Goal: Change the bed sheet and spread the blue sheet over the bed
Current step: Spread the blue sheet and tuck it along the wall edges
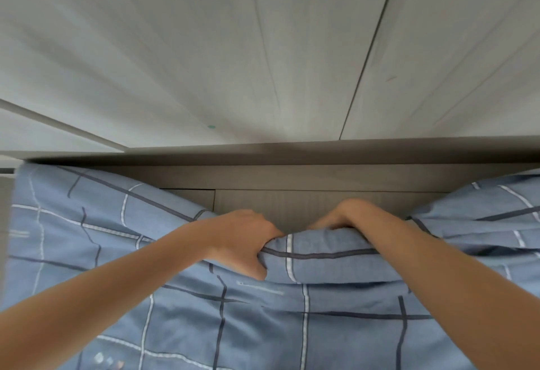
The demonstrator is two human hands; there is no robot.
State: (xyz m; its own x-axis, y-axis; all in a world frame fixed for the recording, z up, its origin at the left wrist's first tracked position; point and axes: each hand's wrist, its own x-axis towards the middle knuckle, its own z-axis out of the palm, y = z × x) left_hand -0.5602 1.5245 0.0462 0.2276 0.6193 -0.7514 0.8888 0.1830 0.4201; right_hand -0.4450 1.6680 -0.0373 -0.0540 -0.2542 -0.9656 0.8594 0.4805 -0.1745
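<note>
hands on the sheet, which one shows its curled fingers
The left hand: its curled fingers show on the near side of the bunched blue sheet. The right hand curls over the far side.

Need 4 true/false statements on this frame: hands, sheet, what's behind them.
1. The left hand and right hand both grip the blue checked fabric sheet. True.
2. The sheet is plain, with no pattern. False: white and dark lines cross it in a grid.
3. The sheet lies flat and smooth between the hands. False: it is bunched into a raised fold there.
4. A grey ledge runs behind the hands, below the pale panelled wall. True.
</note>
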